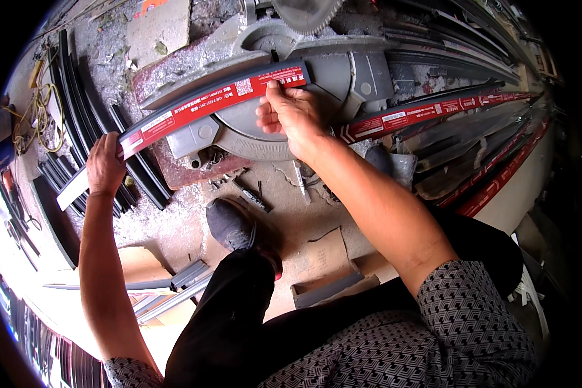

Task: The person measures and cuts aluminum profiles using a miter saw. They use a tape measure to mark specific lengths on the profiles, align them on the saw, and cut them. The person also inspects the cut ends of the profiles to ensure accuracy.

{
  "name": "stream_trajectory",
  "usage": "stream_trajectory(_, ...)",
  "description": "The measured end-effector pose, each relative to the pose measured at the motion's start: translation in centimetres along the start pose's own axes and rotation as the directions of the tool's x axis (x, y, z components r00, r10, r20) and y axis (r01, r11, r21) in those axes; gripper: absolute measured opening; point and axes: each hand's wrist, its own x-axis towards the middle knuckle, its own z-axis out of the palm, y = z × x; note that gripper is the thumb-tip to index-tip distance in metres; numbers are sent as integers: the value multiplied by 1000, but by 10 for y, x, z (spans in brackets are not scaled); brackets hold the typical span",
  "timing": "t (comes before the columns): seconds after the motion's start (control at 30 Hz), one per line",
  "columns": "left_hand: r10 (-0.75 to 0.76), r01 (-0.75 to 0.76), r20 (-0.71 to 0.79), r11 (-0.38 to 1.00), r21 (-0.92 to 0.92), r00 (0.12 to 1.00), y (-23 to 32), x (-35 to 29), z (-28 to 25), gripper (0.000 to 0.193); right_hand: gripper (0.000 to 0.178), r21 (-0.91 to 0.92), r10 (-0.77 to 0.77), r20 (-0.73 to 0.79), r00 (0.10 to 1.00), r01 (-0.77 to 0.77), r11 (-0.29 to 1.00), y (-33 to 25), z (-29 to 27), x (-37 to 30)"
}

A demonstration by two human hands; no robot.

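Observation:
A long dark profile strip with red printed film (200,111) lies at a slant across the grey base of a mitre saw (265,143). My left hand (105,165) is closed round the strip near its pale left end. Close to the strip's right end is my right hand (292,116), its thumb on the red film and its fingers loosely bent and apart, below the strip's lower edge. The toothed round saw blade (307,14) is raised above and beyond the strip. Another red-filmed strip (427,114) extends to the right from beside my right wrist.
Dark profiles (77,97) lie on the dusty floor at left, beside a tangled yellow cord (37,116). More red-filmed strips (498,178) are at right. A cardboard piece (323,264) and my shoe (229,223) are below the saw; a board (158,32) lies beyond.

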Motion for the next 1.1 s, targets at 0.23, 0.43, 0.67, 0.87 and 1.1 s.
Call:
stream_trajectory(0.23,-44,44,-3,999,0,999,10,1,-4,28,40,32,20,-14,1000,-20,999,1,3,1)
stream_trajectory(0.43,-22,25,53,998,-51,998,42,20,-9,35,40,40,22,7,1000,-22,999,2,1,3)
stream_trajectory(0.67,40,-36,34,993,-112,999,78,46,-2,32,39,46,32,-4,999,-32,998,2,2,2)
stream_trajectory(0.87,-27,32,69,997,-76,997,92,52,-3,22,40,47,30,8,1000,-31,998,2,0,3)
stream_trajectory(1.1,-66,70,101,997,-38,993,85,52,6,13,40,52,19,26,999,-20,998,2,2,2)
